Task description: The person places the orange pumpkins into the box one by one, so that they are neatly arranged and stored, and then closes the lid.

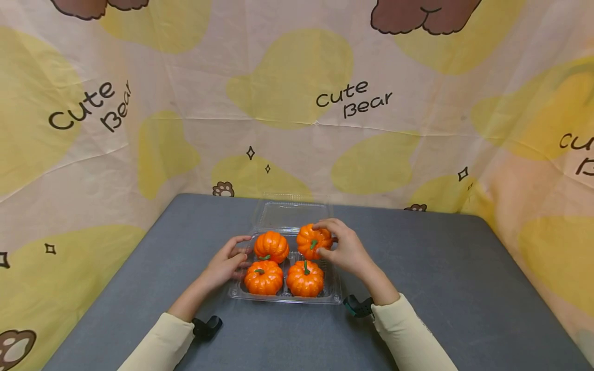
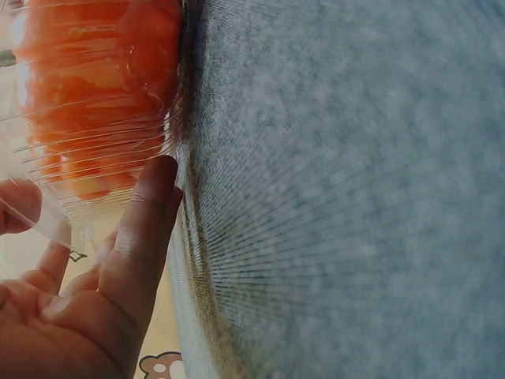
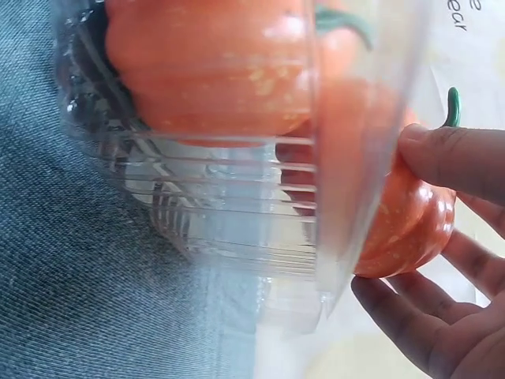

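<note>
Thumb and fingertips of my right hand (image 1: 345, 246) hold an orange toy pumpkin (image 1: 306, 241) with a green stem, over the back right of a clear plastic clamshell box (image 1: 331, 296). The right wrist view shows this held pumpkin (image 3: 414, 225) partly above the box rim, its stem tilted. Three similar toy pumpkins sit in the box: one back left (image 1: 271, 246), one front left (image 1: 263, 278), one front right (image 1: 305, 279). My left hand (image 1: 227, 264) is at the box's left side; in its wrist view the fairly straight fingers (image 2: 146, 209) reach the ribbed outer wall.
Behind the box its clear lid (image 1: 294, 214) stands open, tilted towards the back cloth. A grey table (image 1: 417, 268) carries everything. Patterned cloth (image 1: 287, 77) hangs around the back and sides. Black wrist straps (image 1: 207, 327) sit at both cuffs.
</note>
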`<state>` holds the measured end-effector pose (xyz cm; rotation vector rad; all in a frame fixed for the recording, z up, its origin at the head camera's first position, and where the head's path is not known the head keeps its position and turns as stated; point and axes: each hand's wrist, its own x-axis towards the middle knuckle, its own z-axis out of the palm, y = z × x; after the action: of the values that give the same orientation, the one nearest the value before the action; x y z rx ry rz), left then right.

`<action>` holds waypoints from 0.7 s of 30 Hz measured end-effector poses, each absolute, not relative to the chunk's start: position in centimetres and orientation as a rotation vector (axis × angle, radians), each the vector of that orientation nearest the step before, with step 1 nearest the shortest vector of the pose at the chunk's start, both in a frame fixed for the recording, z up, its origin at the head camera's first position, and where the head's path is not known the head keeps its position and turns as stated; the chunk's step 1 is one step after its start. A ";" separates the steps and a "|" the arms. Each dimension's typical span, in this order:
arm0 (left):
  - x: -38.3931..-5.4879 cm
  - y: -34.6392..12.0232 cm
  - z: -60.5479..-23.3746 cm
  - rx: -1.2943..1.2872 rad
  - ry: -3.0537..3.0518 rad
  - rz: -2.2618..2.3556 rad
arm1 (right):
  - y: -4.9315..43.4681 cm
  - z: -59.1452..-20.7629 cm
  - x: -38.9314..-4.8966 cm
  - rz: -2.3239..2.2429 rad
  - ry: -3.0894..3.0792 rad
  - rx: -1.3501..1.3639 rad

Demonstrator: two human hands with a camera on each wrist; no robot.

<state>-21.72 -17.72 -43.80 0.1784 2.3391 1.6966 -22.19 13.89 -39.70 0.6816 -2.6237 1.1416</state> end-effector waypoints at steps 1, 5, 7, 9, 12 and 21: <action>-21.7 -17.7 -43.8 0.179 2.339 1.698 | 13.9 -39.7 -22.2 1.137 -2.627 0.684; -21.7 -17.7 -43.8 0.181 2.335 1.706 | 13.8 -39.8 -22.2 1.122 -2.627 0.702; -21.6 -17.7 -43.8 0.186 2.333 1.707 | 13.7 -39.8 -22.3 1.106 -2.626 0.715; -21.6 -17.7 -43.8 0.188 2.336 1.704 | 13.7 -39.9 -22.3 1.089 -2.628 0.728; -21.5 -17.7 -43.7 0.196 2.338 1.700 | 13.6 -40.0 -22.4 1.066 -2.629 0.734; -21.7 -17.7 -43.9 0.184 2.337 1.705 | 13.5 -40.1 -22.7 1.034 -2.641 0.753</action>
<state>-21.70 -17.73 -43.92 0.1837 2.3369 1.7047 -22.72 13.47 -40.13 0.7529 -2.6415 1.0341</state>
